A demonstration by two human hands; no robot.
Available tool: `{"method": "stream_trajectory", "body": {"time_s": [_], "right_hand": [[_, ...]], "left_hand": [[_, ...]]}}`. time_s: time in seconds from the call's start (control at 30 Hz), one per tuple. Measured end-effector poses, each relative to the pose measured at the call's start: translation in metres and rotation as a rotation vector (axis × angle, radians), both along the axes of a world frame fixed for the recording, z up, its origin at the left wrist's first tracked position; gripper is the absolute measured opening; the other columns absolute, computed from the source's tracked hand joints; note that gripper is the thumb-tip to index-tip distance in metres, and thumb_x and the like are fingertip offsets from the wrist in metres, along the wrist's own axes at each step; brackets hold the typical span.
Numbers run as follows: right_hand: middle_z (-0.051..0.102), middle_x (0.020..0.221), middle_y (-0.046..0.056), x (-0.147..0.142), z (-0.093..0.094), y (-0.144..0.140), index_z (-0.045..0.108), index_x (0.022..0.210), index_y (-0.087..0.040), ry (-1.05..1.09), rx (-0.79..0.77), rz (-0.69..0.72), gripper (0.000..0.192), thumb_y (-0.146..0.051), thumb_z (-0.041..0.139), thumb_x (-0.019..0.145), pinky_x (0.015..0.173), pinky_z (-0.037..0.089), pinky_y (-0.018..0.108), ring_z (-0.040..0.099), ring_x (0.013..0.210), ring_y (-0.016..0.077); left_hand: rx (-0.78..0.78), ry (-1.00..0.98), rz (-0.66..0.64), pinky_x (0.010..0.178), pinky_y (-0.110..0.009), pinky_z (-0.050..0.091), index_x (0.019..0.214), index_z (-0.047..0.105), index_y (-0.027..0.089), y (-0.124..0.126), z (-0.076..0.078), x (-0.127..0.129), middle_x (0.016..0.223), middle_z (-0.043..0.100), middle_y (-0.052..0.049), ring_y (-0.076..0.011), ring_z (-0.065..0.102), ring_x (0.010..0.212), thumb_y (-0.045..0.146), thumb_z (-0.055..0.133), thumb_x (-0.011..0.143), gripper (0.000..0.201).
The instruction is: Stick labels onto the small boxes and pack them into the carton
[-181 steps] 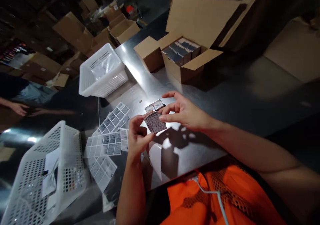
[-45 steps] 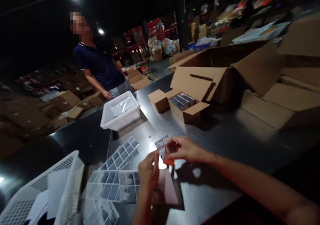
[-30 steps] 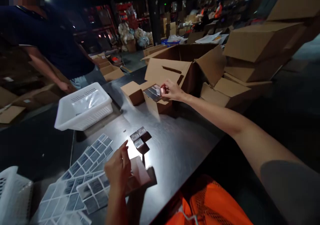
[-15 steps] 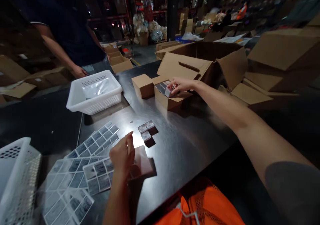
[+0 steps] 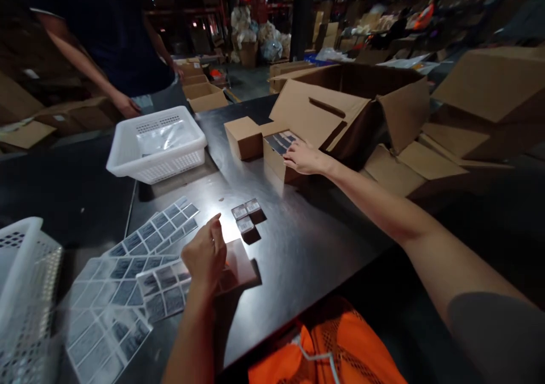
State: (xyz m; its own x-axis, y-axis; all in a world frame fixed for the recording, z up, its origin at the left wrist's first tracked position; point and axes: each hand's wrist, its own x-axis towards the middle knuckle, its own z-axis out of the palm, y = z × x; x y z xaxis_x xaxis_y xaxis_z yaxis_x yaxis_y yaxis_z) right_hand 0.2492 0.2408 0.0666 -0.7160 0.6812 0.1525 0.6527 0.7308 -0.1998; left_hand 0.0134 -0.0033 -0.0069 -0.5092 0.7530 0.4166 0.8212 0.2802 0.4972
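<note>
My left hand (image 5: 205, 253) hovers low over the metal table, fingers curled in and thumb and forefinger close together; whatever they pinch, if anything, is hidden. Under and beside it lie a flat glossy pinkish piece (image 5: 240, 262) and a sheet of rectangular labels (image 5: 164, 297). Three small boxes (image 5: 246, 224) with barcodes stand just beyond. Farther off, my right hand (image 5: 303, 157) rests over the near right side of an open cardboard box (image 5: 275, 161). Its bent fingers touch the dark small boxes (image 5: 280, 142) packed inside; the fingertips show only partly.
More label sheets (image 5: 153, 228) fan out at left. A white basket (image 5: 157, 168) holds clear plastic bags; another white basket (image 5: 36, 293) stands at lower left. Beside the open box are a closed carton (image 5: 243, 138) and a large open carton (image 5: 400, 105). A person (image 5: 114, 49) stands opposite.
My right hand has tipped down over the open box; the small box at its fingers no longer shows raised. My left hand stays closed by the label sheet. The view has shifted slightly.
</note>
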Motion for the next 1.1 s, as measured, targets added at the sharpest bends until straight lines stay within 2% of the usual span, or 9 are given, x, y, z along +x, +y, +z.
{"method": "stream_trajectory", "body": {"time_s": [0.1, 0.2, 0.27, 0.4, 0.53, 0.63, 0.8, 0.93, 1.1], "right_hand": [[0.059, 0.129, 0.018, -0.036, -0.017, -0.073, 0.06, 0.132, -0.014, 0.236, -0.015, 0.139, 0.04, -0.031, 0.06, 0.095, 0.106, 0.04, 0.048, 0.052, 0.122, 0.0306], [0.062, 0.128, 0.013, -0.077, -0.039, -0.147, 0.055, 0.137, -0.015, 0.41, -0.383, 0.486, 0.064, -0.034, 0.079, 0.081, 0.101, 0.046, 0.037, 0.057, 0.117, 0.0264], [0.069, 0.113, 0.01, -0.096, -0.051, -0.173, 0.062, 0.127, -0.013, 0.466, -0.536, 0.488, 0.052, -0.019, 0.079, 0.078, 0.091, 0.05, 0.032, 0.064, 0.102, 0.0235], [0.074, 0.093, 0.004, -0.101, -0.06, -0.173, 0.071, 0.114, -0.015, 0.543, -0.583, 0.326, 0.032, -0.016, 0.075, 0.082, 0.076, 0.049, 0.027, 0.067, 0.081, 0.0181], [0.072, 0.086, 0.003, -0.084, -0.056, -0.161, 0.079, 0.098, -0.018, 0.568, -0.542, 0.273, 0.017, -0.031, 0.074, 0.088, 0.073, 0.048, 0.026, 0.065, 0.079, 0.016], [0.069, 0.089, 0.004, -0.075, -0.052, -0.162, 0.081, 0.092, -0.021, 0.594, -0.444, 0.268, 0.013, -0.03, 0.072, 0.09, 0.079, 0.049, 0.027, 0.064, 0.084, 0.0156], [0.063, 0.089, 0.005, -0.068, -0.059, -0.164, 0.081, 0.095, -0.022, 0.613, -0.35, 0.217, 0.018, -0.031, 0.065, 0.094, 0.08, 0.05, 0.03, 0.061, 0.082, 0.0157], [0.063, 0.086, 0.005, -0.07, -0.073, -0.172, 0.081, 0.099, -0.024, 0.728, -0.288, 0.094, 0.018, -0.032, 0.065, 0.094, 0.078, 0.051, 0.03, 0.061, 0.08, 0.0164], [0.065, 0.083, 0.004, -0.068, -0.078, -0.186, 0.075, 0.118, -0.023, 0.725, -0.384, -0.004, 0.028, -0.034, 0.067, 0.093, 0.074, 0.052, 0.029, 0.063, 0.077, 0.0169]], "left_hand": [[0.076, -0.023, 0.014, 0.065, -0.028, 0.038, 0.121, 0.071, 0.02, -0.001, 0.001, 0.004, 0.099, 0.078, -0.007, -0.0172, 0.068, 0.08, 0.034, 0.03, 0.102, 0.046], [0.185, -0.072, -0.023, 0.069, -0.027, 0.043, 0.121, 0.07, 0.017, -0.001, 0.0, 0.004, 0.096, 0.077, -0.008, -0.0163, 0.069, 0.08, 0.035, 0.027, 0.103, 0.05], [0.242, -0.125, -0.046, 0.071, -0.026, 0.044, 0.119, 0.069, 0.017, -0.001, -0.001, 0.001, 0.094, 0.077, -0.008, -0.0147, 0.068, 0.077, 0.036, 0.024, 0.104, 0.052], [0.157, -0.111, 0.015, 0.063, -0.026, 0.039, 0.117, 0.071, 0.02, -0.001, 0.001, -0.007, 0.078, 0.073, -0.004, -0.0136, 0.062, 0.063, 0.035, 0.021, 0.104, 0.054], [-0.097, 0.053, 0.181, 0.058, -0.028, 0.025, 0.105, 0.075, 0.02, -0.001, 0.007, -0.006, 0.061, 0.063, -0.004, -0.016, 0.053, 0.055, 0.037, 0.029, 0.103, 0.049], [-0.178, 0.1, 0.253, 0.058, -0.03, 0.019, 0.103, 0.075, 0.02, -0.002, 0.013, -0.001, 0.06, 0.061, -0.005, -0.0167, 0.048, 0.052, 0.038, 0.032, 0.103, 0.047], [-0.207, 0.082, 0.298, 0.057, -0.03, 0.016, 0.099, 0.075, 0.021, -0.003, 0.018, 0.006, 0.059, 0.058, -0.005, -0.0158, 0.042, 0.05, 0.039, 0.026, 0.104, 0.052], [-0.188, 0.209, 0.33, 0.058, -0.03, 0.014, 0.103, 0.074, 0.023, -0.005, 0.014, 0.008, 0.061, 0.059, -0.006, -0.0167, 0.041, 0.052, 0.046, 0.03, 0.102, 0.05], [-0.252, 0.205, 0.239, 0.058, -0.029, 0.015, 0.103, 0.073, 0.022, -0.003, 0.009, 0.005, 0.058, 0.057, -0.002, -0.0143, 0.039, 0.051, 0.044, 0.034, 0.103, 0.045]]}}
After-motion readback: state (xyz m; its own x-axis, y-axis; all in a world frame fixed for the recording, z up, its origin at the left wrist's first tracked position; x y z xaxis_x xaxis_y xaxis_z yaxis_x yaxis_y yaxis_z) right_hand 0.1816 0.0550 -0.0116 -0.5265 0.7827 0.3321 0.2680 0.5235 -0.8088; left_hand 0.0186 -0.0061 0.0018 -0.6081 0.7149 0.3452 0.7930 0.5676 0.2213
